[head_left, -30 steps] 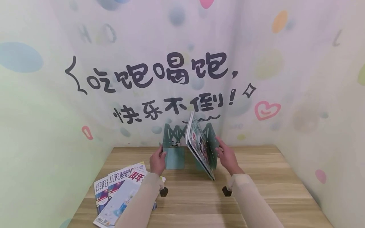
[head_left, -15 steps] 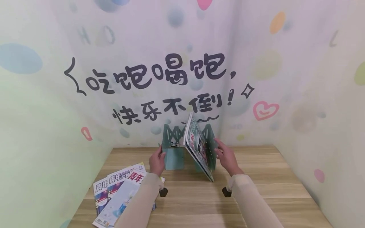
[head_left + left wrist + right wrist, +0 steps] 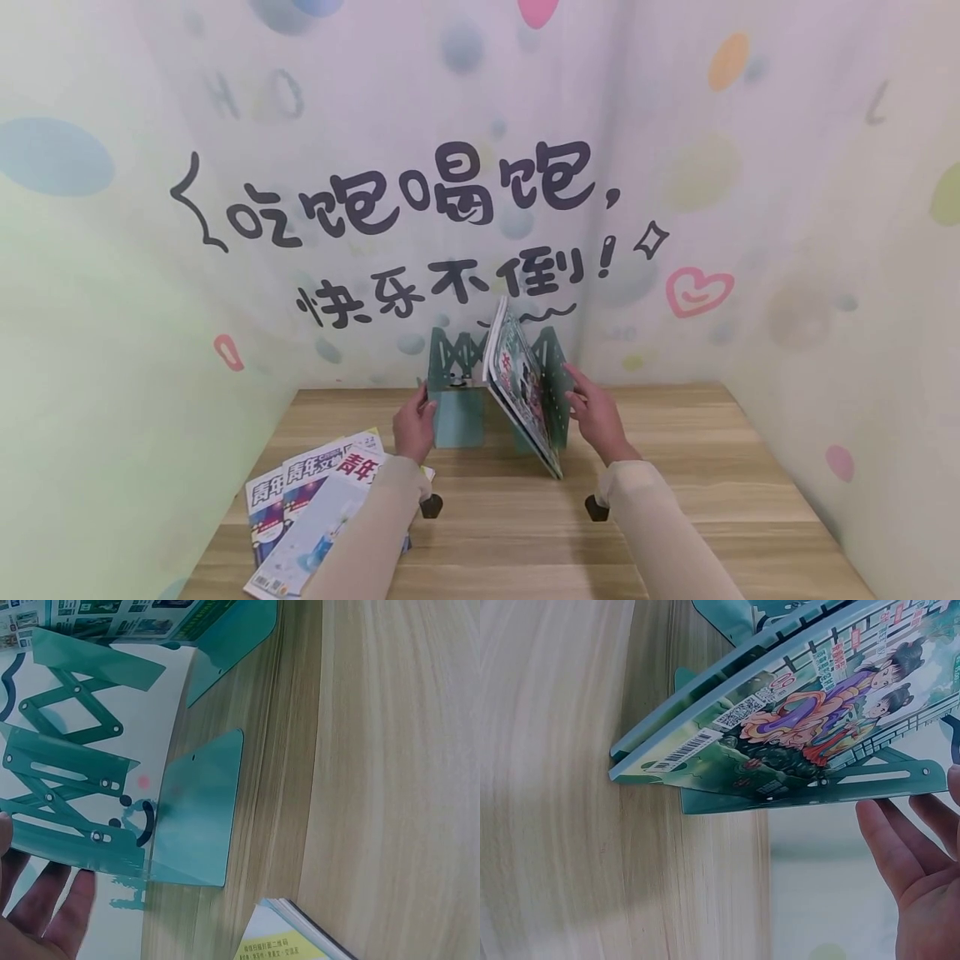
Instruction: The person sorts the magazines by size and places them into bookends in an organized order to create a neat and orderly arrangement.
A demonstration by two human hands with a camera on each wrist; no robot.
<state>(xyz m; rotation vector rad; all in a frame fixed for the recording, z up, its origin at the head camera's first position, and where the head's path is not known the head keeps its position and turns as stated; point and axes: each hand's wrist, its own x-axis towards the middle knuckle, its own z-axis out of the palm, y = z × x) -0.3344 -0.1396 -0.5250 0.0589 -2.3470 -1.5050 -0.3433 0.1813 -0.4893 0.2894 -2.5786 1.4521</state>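
Observation:
A green expandable metal bookend [image 3: 460, 419] with scissor-like crossed bars stands at the back of the table. My left hand [image 3: 414, 425] holds its left end plate; in the left wrist view, fingers [image 3: 73, 911] lie along the outer side and part of the thumb shows at the edge. At the opposite end my right hand [image 3: 602, 423] holds the right plate [image 3: 727, 801], fingers outside and thumb on the other side. Two magazines [image 3: 521, 387] stand inside, leaning with their tops to the left; illustrated figures in robes show on one cover [image 3: 840, 712].
Several magazines [image 3: 311, 517] lie fanned out at the table's left, partly under my left forearm. A printed wall cloth [image 3: 465, 100] rises right behind the wooden table [image 3: 712, 500], with more cloth at both sides.
Both hands keep their places on the bookend. The view shifts very slightly; the bookend and the leaning magazines look the same.

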